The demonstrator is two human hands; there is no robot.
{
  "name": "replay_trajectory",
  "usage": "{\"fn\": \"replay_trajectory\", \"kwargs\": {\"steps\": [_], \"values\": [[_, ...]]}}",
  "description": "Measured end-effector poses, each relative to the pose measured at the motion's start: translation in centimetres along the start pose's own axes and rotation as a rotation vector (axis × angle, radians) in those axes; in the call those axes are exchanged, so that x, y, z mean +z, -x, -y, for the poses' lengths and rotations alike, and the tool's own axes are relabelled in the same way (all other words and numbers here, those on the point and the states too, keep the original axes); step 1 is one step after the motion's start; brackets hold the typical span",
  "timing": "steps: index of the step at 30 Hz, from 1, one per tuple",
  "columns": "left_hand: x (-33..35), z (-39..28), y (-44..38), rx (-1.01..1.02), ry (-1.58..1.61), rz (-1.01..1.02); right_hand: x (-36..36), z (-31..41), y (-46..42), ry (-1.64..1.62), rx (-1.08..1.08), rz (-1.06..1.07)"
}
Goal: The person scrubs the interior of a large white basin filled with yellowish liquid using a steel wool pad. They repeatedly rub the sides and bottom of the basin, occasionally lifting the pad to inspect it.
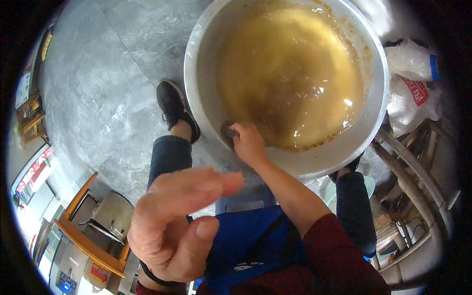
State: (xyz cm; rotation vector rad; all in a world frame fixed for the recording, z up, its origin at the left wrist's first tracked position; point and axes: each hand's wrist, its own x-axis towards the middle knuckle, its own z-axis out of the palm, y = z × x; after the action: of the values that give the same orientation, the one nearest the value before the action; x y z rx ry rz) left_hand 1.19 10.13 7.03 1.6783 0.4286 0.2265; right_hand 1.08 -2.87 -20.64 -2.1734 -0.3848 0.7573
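A large round metal basin (324, 162) stands between my legs, holding cloudy yellow-brown liquid (287, 73). Brown residue marks its inner wall near the liquid's edge. My right hand (250, 143) reaches into the near left side of the basin. Its fingers grip a dark scouring pad (228, 133) against the inner wall, above the liquid; part of the pad is hidden by the fingers. Close to the camera, my left hand (177, 225) is raised with its fingers bent and the thumb apart. I see nothing held in it.
White plastic bags (413, 99) and rough wooden poles (413, 177) lie to the right. A pale green bowl (368, 186) sits behind my right leg. At the lower left is an orange wooden frame (88, 250) beside a metal pot (112, 214). Grey floor (103, 92) spreads leftward.
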Motion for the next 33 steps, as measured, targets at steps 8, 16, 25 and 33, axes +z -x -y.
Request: {"fn": "replay_trajectory", "kwargs": {"steps": [8,16,25,33], "values": [[-0.8,0.2,0.0,-0.006,-0.069,-0.021,-0.7,0.6,0.2,0.106,0.056,0.155],[1.3,0.9,-0.9,-0.102,0.116,-0.085,0.2,-1.5,1.3,0.243,0.041,0.098],[3.0,5.9,-0.5,-0.104,0.028,-0.038,-8.5,-3.1,10.8,0.251,0.053,0.006],[3.7,6.7,7.0,-0.084,-0.359,0.267,-14.7,-2.7,15.0,-0.072,0.291,-0.448]]}}
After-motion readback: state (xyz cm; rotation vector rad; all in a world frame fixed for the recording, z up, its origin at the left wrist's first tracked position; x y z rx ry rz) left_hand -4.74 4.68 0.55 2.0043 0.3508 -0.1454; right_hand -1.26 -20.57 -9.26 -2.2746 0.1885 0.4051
